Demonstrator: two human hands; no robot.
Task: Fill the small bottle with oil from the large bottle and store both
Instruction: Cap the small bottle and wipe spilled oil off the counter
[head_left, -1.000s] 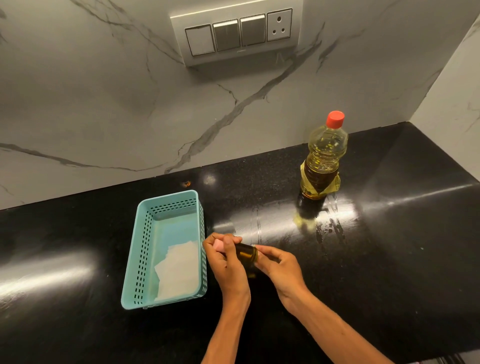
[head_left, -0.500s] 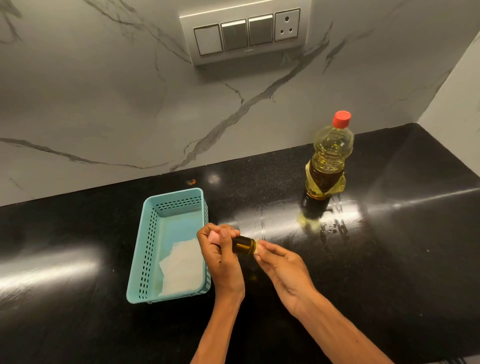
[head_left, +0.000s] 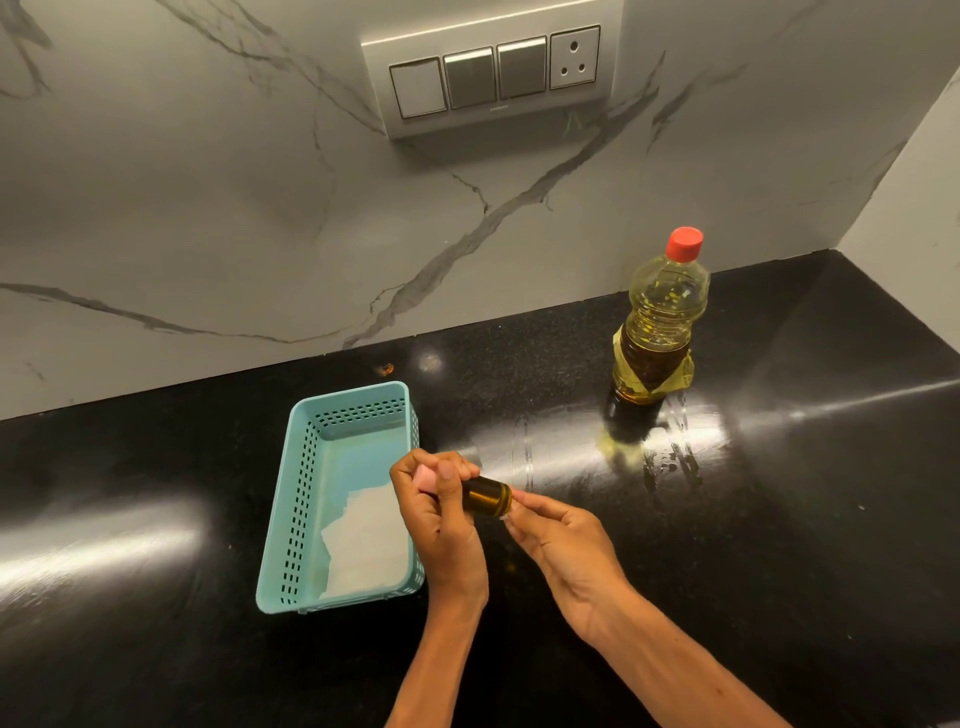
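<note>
Head view: the left hand (head_left: 441, 519) grips the small bottle (head_left: 487, 497), its fingers and thumb curled round the neck end and over the pink cap (head_left: 426, 478). The bottle lies on its side in the air above the counter (head_left: 156, 649), just right of the basket (head_left: 300, 499), cap toward the basket and base toward the right. Its amber glass looks dark, and how full it is cannot be told. The right hand (head_left: 563, 538) is relaxed, palm up, with nearly straight fingertips (head_left: 523, 500) touching the bottle's base and closing round nothing.

The large bottle (head_left: 661, 332) stands upright on the counter, well apart from the hands, up and to the right near the wall (head_left: 208, 208). Its red cap (head_left: 684, 243) is on and yellow oil shows inside. Wet streaks (head_left: 670, 449) shine on the counter at its foot.

The teal basket sits on the counter left of the hands, with a white paper (head_left: 370, 540) lying in its near end. A switch plate (head_left: 493, 78) with a socket is set in the marble wall above.
</note>
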